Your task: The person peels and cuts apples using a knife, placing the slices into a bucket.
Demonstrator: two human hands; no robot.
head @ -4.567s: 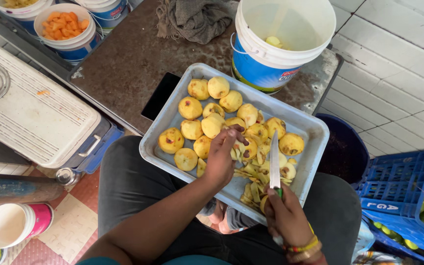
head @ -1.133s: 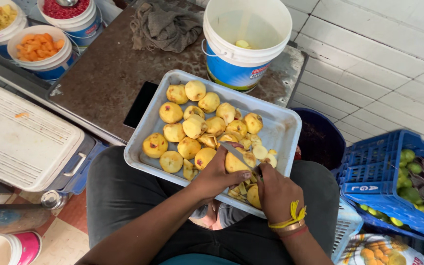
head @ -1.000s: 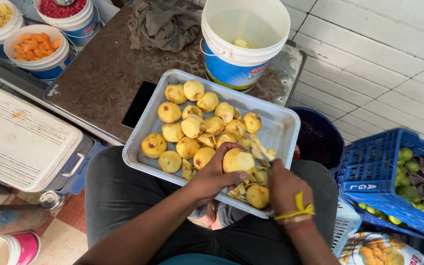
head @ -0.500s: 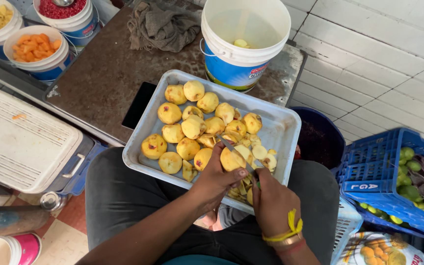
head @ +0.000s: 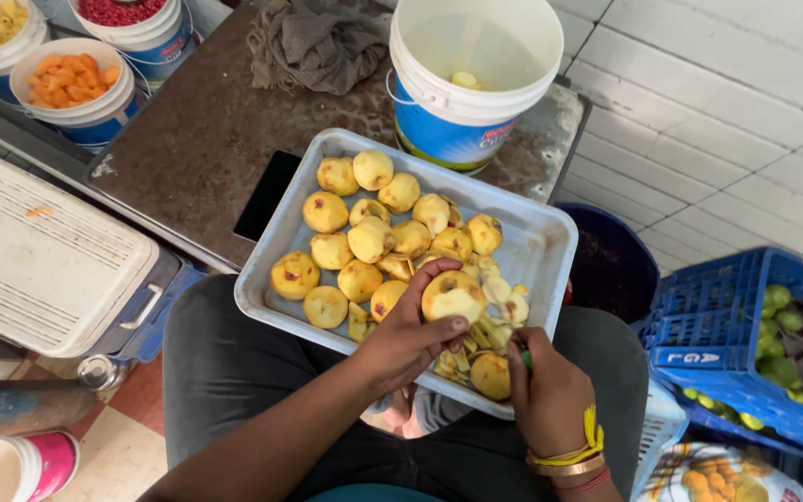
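A grey metal tray (head: 550, 244) rests on my lap, holding several peeled yellow fruits (head: 371, 238) and a heap of peelings (head: 496, 321) at its near right. My left hand (head: 408, 336) grips one yellow fruit (head: 454, 297) above the peelings. My right hand (head: 547, 395) is closed around a knife with a green handle (head: 524, 357), just right of that fruit; its blade is hidden behind the hand and fruit. Yellow and red bands circle my right wrist.
A white and blue bucket (head: 465, 84) with one fruit piece stands beyond the tray on a brown table (head: 188, 139). A black phone (head: 265, 195) and grey cloth (head: 318, 42) lie there. Tubs of cut fruit (head: 72, 82) sit left. A blue crate (head: 755, 344) with green fruit stands right.
My left hand picked a fruit from the tray and has turned it while my right hand works the knife against it. The camera view shifted slightly.
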